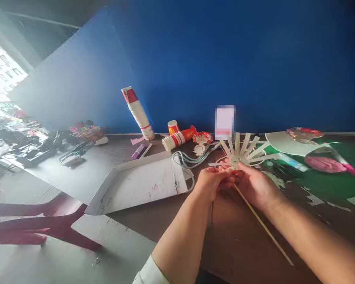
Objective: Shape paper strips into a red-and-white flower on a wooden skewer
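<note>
A white paper cup cut into long strips (239, 161) is spread out like a flower, its round base facing me. My right hand (258, 185) has its thumb pressed on that base and its other fingers behind. My left hand (215, 179) is closed in a pinch at the lower left edge of the base, where the fingers partly hide what they grip. A thin wooden stick (263, 225) slants from beneath the two hands down to the right. Its upper end is hidden at the fingers.
Left of my hands lies a shallow white cardboard tray (142, 181). Behind stand a tall leaning stack of paper cups (138, 112), red cups (180, 138), a purple marker (138, 151) and coiled pale cable (192, 159). Paper scraps (315, 199) and a green mat (325, 185) lie right.
</note>
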`<state>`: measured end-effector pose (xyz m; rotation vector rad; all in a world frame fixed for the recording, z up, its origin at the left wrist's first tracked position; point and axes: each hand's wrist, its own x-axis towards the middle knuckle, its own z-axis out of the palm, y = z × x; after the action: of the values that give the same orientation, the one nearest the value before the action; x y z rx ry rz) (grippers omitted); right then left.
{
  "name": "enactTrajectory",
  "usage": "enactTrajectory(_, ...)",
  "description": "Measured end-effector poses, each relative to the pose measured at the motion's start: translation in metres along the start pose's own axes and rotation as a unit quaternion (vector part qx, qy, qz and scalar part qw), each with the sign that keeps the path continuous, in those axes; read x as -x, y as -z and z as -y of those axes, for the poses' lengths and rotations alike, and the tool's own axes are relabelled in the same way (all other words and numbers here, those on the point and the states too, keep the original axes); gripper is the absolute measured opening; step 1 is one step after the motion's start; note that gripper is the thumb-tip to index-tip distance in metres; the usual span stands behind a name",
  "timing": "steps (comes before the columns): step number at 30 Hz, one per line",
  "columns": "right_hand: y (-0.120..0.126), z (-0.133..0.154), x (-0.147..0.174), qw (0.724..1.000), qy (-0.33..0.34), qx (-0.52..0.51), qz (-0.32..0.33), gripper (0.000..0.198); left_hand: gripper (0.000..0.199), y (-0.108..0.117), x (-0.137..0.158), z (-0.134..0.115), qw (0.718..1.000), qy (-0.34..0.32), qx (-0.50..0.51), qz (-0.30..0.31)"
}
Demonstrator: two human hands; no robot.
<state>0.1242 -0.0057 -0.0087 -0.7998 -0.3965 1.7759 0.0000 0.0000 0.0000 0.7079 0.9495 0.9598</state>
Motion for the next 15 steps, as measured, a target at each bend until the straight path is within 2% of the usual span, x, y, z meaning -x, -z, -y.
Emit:
enactTrajectory(10,0.0038,0.0011,-0.0008,0.998,0.054,0.030,-0.023,0.028,0.019,0.0006,0.0017,-0.0036,0.999,0.017,0.032,0.011)
enactTrajectory(15,0.0049,0.0015,-0.0010,0.997,0.058,0.034,-0.033,0.028,0.010,0.0003,0.0029,-0.0072,0.998,0.034,0.041,0.019)
